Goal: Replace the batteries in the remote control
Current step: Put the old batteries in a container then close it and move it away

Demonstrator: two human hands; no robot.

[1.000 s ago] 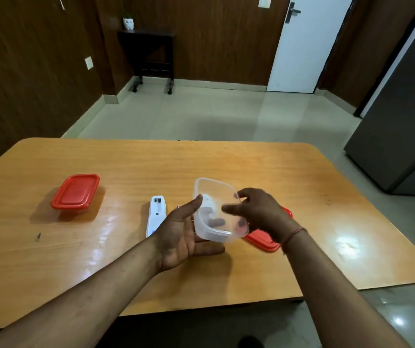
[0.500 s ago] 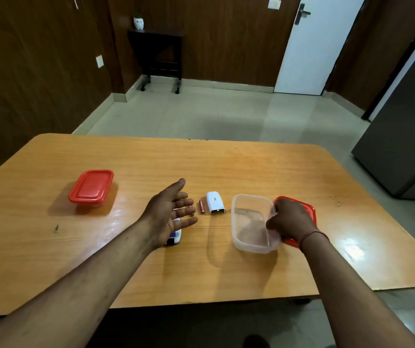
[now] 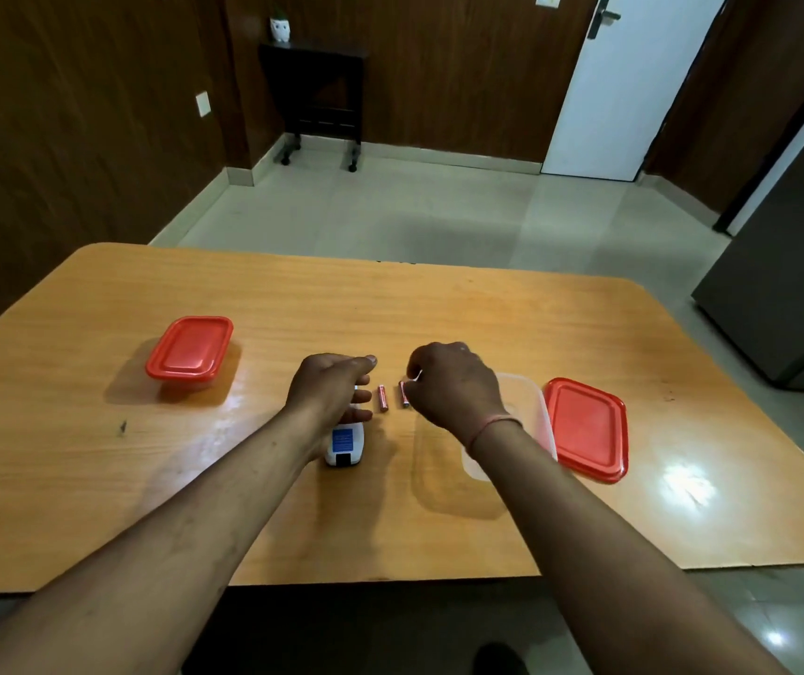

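The white remote control lies on the wooden table, blue label up, its far end hidden under my left hand. That hand rests over it with fingers spread. Two small red batteries lie side by side just right of it: one battery in the open, the other battery at the fingertips of my right hand. My right hand is curled, pinching a small white piece, apparently the battery cover, most of it hidden.
An empty clear plastic container stands behind my right wrist, with its red lid lying beside it on the right. A closed red-lidded container sits at the table's left. A grey cabinet stands off the table's right.
My right hand set the clear container down beside the red lid, then moved left to the white cover. My left hand came down over the remote. Batteries now lie on the table.
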